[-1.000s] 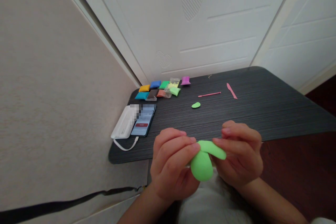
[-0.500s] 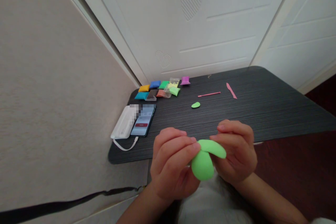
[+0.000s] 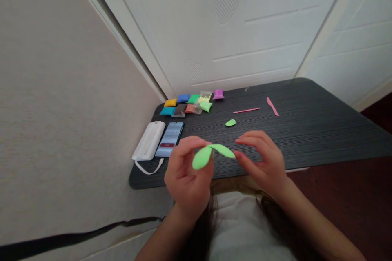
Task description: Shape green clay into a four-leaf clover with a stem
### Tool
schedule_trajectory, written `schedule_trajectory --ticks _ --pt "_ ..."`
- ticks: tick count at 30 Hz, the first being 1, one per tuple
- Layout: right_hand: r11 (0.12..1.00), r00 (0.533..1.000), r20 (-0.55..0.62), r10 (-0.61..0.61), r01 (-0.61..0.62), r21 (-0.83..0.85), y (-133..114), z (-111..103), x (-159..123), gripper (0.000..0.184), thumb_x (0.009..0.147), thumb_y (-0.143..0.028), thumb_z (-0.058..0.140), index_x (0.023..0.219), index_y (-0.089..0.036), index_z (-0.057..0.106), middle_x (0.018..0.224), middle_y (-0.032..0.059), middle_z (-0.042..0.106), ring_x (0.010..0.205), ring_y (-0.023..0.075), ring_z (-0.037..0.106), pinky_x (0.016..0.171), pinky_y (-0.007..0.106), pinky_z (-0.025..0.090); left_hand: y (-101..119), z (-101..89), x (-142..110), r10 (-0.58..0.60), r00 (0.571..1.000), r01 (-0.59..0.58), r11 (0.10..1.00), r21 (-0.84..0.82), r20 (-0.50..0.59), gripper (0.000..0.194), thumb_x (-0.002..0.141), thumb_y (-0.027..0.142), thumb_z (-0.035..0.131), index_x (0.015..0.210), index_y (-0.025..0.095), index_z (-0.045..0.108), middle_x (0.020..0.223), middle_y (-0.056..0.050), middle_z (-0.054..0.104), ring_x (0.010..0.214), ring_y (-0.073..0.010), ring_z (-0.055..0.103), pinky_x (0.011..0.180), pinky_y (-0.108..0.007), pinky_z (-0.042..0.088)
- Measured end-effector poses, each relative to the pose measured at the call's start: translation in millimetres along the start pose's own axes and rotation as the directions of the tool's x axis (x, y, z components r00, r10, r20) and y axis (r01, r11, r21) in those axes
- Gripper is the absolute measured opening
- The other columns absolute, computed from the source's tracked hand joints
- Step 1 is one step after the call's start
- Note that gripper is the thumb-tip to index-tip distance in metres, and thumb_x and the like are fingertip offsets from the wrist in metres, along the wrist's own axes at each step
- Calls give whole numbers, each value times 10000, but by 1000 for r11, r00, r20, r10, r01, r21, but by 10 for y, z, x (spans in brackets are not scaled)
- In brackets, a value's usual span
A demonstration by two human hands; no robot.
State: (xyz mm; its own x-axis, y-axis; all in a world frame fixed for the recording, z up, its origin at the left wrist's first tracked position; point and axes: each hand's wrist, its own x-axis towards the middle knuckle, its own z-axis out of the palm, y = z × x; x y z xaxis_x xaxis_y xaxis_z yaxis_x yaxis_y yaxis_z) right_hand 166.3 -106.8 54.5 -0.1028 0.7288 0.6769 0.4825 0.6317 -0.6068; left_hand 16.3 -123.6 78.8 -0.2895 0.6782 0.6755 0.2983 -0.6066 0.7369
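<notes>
Above the front edge of the dark table (image 3: 294,130), my left hand (image 3: 186,179) pinches a light green clay piece (image 3: 202,158) made of two leaf-shaped lobes joined at one end. One lobe points down and left, the other stretches right. At the tip of the right lobe is my right hand (image 3: 266,161), thumb and fingers apart, the thumb touching or very close to it. A small flat green clay oval (image 3: 230,122) lies on the table beyond the hands. Behind it rest a thin pink modelling stick (image 3: 246,110) and a pink plastic knife (image 3: 272,106).
Packets of coloured clay, among them an orange (image 3: 170,102), a teal (image 3: 168,111) and a purple one (image 3: 218,94), lie at the back left. Nearer are a white power bank (image 3: 149,140) with a short cable and a phone (image 3: 170,139). A white panelled door (image 3: 260,32) stands behind the table.
Both hands have moved up and away from my body with the green clay piece, the left also leftward. The piece has turned, so its lobes look thinner. The right hand's fingers have opened wider.
</notes>
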Motion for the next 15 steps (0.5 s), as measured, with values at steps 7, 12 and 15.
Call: schedule_trajectory --ticks 7,12,15 --pt "957 861 484 160 -15 -290 766 46 504 236 782 -339 451 910 -183 574 901 52 593 800 173 551 712 299 418 -327 52 190 -525 850 496 758 -424 55 152 671 164 584 819 180 554 769 19 543 700 -73 512 620 -198 411" --pt "883 810 518 277 -1 -470 1144 311 587 351 774 -402 432 1001 -158 540 1089 114 535 946 226 523 758 316 397 -875 280 379 -694 680 703 524 -481 238 147 622 191 613 755 162 559 777 13 563 650 -71 515 564 -193 394" --pt "882 819 487 303 -48 -468 1211 429 570 285 751 -415 462 869 -178 566 1038 93 555 921 218 529 734 302 394 -1185 433 492 -751 582 786 422 -451 312 192 607 197 621 786 157 567 762 2 572 641 -77 522 557 -197 399"
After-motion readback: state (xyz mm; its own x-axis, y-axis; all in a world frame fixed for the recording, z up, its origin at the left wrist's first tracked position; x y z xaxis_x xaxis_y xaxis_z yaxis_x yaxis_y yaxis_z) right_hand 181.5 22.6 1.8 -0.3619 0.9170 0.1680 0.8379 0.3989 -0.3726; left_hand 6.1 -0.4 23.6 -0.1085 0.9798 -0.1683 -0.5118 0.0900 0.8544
